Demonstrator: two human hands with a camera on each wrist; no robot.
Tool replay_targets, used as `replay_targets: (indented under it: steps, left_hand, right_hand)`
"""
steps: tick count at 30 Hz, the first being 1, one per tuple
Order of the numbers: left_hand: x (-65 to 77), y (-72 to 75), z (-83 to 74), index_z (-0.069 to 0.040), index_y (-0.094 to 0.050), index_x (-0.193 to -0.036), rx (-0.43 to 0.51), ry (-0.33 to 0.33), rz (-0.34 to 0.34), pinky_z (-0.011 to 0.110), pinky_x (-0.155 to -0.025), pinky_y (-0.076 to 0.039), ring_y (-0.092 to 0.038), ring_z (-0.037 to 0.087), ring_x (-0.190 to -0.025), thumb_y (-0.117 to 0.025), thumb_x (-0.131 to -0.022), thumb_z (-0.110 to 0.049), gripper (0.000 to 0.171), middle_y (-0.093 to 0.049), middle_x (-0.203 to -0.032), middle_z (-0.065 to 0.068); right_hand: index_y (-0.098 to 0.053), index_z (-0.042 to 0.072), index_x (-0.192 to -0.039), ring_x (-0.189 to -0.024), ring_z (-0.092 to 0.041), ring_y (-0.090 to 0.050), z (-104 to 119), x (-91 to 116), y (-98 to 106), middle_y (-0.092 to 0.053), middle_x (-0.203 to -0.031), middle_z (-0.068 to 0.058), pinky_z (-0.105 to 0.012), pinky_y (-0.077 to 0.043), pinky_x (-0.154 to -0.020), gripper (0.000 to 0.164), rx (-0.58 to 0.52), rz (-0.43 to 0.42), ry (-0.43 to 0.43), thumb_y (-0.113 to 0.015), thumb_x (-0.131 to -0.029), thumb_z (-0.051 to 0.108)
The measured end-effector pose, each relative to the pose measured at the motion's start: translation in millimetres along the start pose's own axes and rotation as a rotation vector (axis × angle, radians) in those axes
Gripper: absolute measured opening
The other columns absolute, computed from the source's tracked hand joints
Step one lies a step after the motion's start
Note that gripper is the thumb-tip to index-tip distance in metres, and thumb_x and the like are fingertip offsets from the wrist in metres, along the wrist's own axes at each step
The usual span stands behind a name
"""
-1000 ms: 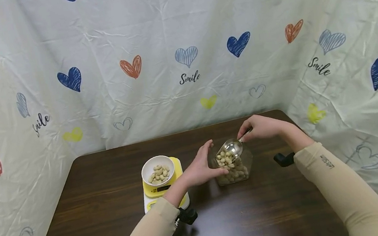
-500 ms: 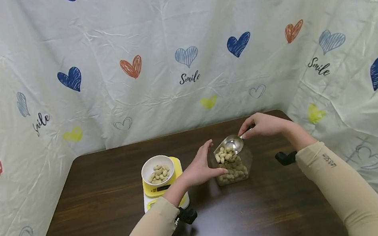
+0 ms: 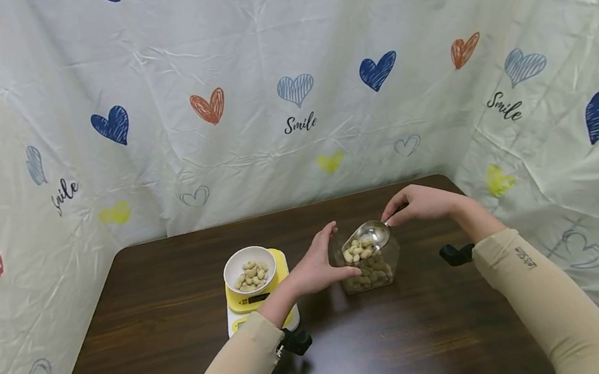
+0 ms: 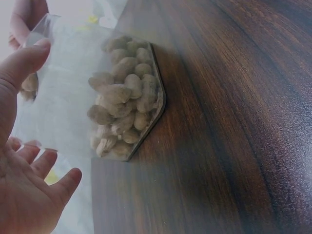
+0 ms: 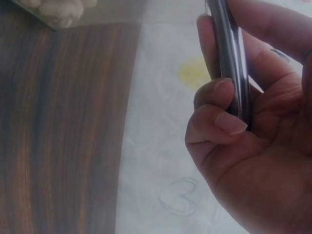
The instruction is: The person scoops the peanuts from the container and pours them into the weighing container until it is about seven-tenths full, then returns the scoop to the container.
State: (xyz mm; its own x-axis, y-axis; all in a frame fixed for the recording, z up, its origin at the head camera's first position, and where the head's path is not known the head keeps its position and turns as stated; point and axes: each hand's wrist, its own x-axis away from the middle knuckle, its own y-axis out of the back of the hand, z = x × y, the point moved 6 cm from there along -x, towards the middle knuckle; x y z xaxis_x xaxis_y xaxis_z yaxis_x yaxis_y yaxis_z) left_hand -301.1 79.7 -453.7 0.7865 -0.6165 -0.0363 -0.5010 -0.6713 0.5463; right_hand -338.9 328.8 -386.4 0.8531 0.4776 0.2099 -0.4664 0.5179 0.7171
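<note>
My left hand (image 3: 314, 271) holds a clear faceted container (image 4: 68, 87) from its left side, thumb on one side and fingers on the other. Peanuts in their shells (image 4: 119, 97) fill its lower part. My right hand (image 3: 422, 203) grips the dark handle (image 5: 231, 58) of a metal scoop (image 3: 379, 233), fingers curled round it. The scoop lies tilted at the container's mouth, its open end toward the left hand, with several peanuts (image 3: 359, 249) in it. How deep the scoop's tip sits inside is hard to tell.
Left of the container, a white bowl (image 3: 237, 265) with some peanuts (image 3: 252, 276) stands on a yellow and white kitchen scale (image 3: 282, 267). The left forearm passes over the scale's corner. A dark wooden table (image 3: 170, 333) bears everything, and a heart-printed curtain (image 3: 250, 162) hangs behind.
The scoop with peanuts rose a little, then dipped and shifted slightly right, the right hand moving with it. The left hand and the container have stayed in place.
</note>
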Motion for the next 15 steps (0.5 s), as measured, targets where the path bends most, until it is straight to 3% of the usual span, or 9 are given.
replay_targets:
  steps: [15]
  left_hand:
    - [0.3,-0.7,1.0,-0.023,-0.007,-0.165,0.002,0.0,0.005,0.05,-0.114,-0.033,-0.028,0.024,-0.149,-0.082,-0.086,-0.044,0.111,-0.023,-0.164,0.004]
  right_hand:
    - [-0.078,0.019,-0.116,-0.108,-0.02,-0.063,-1,9,14,-0.07,-0.119,-0.002,-0.045,-0.05,-0.091,0.027,0.012,-0.043,-0.023,-0.074,-0.095,0.036]
